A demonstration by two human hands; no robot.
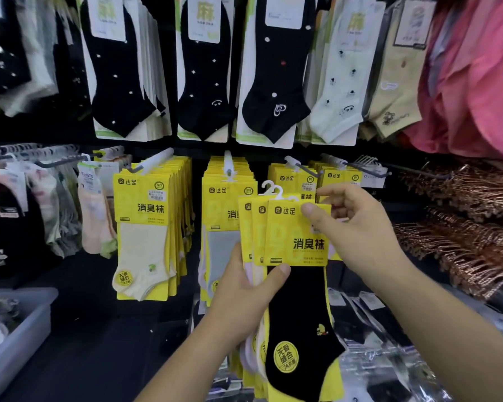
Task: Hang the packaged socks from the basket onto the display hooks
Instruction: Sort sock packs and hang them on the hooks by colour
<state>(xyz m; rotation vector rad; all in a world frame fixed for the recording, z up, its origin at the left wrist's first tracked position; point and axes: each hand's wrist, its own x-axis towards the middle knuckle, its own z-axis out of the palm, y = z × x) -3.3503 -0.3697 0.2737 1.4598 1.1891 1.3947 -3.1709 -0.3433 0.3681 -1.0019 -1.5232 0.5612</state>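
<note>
Held a fan of three glossy yellow card sock packs [295, 233] in front of the lower row of the rack, well apart from the grey plastic basket [26, 329] at lower left. Gripped low by the left hand [244, 291], thumb curled across the front card; pinched at the top right corner of the front pack by the right hand [357, 230], thumb on the face, forefinger stretched above. Looked wisest to peel that front pack, the one carrying the black knit sock [299, 309], clear of the other two, keep the stiff card flat, pick its own from the thin curled white plastic hangers [277, 191], line it with the tip of the grey wire display hook [305, 169] just above, then slide straight back. Seemed slippery, that smooth card; soft and limp, the sock below it.
</note>
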